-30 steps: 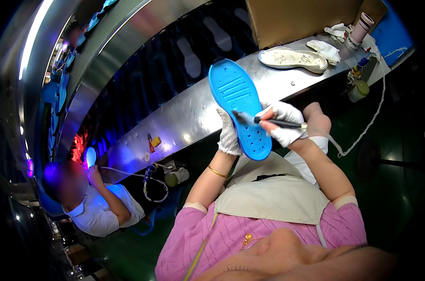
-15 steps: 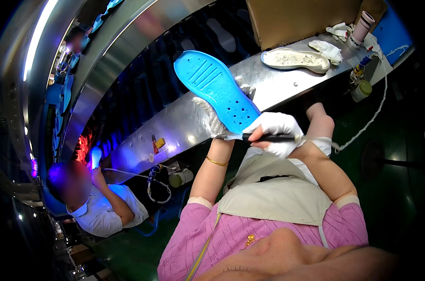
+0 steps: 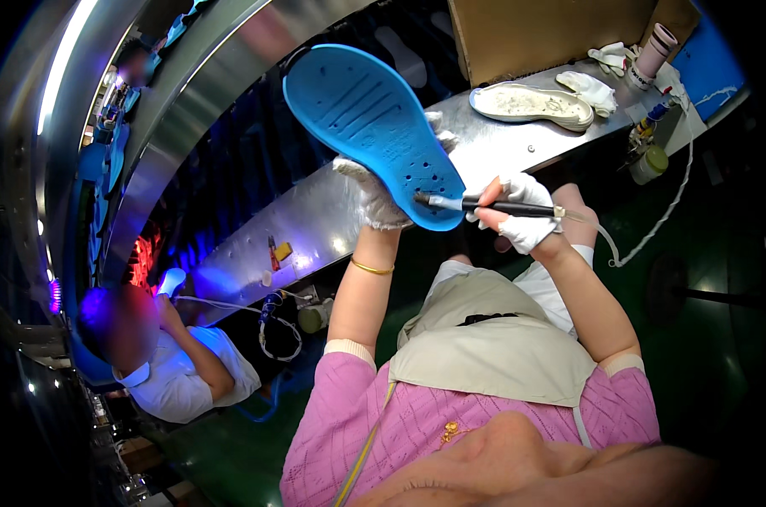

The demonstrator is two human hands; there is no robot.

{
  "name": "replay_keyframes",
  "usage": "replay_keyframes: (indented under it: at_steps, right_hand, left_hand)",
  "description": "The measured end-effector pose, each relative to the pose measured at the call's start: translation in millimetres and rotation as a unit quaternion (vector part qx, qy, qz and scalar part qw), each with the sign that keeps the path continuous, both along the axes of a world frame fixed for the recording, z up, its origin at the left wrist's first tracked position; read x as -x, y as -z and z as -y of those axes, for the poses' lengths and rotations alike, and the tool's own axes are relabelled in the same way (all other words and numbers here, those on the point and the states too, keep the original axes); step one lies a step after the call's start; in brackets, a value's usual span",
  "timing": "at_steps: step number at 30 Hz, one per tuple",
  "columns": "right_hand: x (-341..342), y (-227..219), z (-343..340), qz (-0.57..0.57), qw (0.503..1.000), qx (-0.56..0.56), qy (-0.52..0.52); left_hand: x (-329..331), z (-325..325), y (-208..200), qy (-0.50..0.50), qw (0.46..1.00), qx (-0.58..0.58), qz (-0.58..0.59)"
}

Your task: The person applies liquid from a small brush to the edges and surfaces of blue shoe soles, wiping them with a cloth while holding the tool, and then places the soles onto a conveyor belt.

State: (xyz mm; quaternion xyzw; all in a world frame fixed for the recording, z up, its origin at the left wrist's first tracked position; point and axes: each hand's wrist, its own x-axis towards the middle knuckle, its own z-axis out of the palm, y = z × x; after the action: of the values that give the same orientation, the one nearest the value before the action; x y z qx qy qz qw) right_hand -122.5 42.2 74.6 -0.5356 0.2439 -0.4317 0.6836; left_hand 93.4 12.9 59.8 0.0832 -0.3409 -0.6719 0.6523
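A blue shoe sole [image 3: 368, 127] with grooves and small holes is held up, tilted, over the metal bench. My left hand [image 3: 378, 196], in a grey-stained white glove, grips it from beneath, so most of its fingers are hidden behind the sole. In my right hand [image 3: 525, 215], gloved in white with bare fingertips, is a brush [image 3: 508, 206] with a black handle and a thin hose at its rear end. The bristles touch the sole near its holes at the narrower end.
A cream shoe upper or sole [image 3: 531, 106] lies on the metal bench [image 3: 307, 198] beside white gloves [image 3: 587, 91] and a pink cup [image 3: 655, 52]. A jar [image 3: 650, 164] hangs at the bench's right. Further left, a co-worker [image 3: 184, 363] holds a lit sole. Dark conveyor with soles lies behind.
The sole has moved up and left and tilted, with my left hand under it. The brush tip has shifted from the sole's lower edge onto its holed face.
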Motion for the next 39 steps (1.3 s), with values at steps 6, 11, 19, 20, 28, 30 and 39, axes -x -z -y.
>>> replay_keyframes:
  at_steps: [6, 11, 19, 20, 28, 30, 39]
  right_hand:
    - [10, -3, 13, 0.051, 0.971, -0.189, -0.137]
    - [12, -6, 15, -0.082, 0.992, 0.094, 0.001]
    - [12, -22, 28, -0.286, 0.941, -0.108, -0.145]
    - [11, -24, 29, -0.255, 0.95, -0.091, -0.158]
    - [9, -44, 24, -0.291, 0.953, -0.006, -0.088]
    - [9, -47, 27, -0.327, 0.937, 0.037, -0.113]
    - [17, -31, 44, -0.208, 0.974, 0.001, -0.086]
  left_hand:
    - [-6, 6, -16, 0.019, 0.984, 0.014, 0.178]
    - [-5, 14, -30, 0.085, 0.969, 0.006, 0.232]
    - [-6, 34, -37, 0.088, 0.912, -0.087, 0.392]
    - [-4, 36, -37, 0.072, 0.905, -0.089, 0.409]
    - [2, 46, -44, 0.044, 0.848, -0.2, 0.489]
    - [2, 47, -45, 0.037, 0.841, -0.183, 0.508]
    - [-4, 49, -41, 0.067, 0.848, -0.205, 0.483]
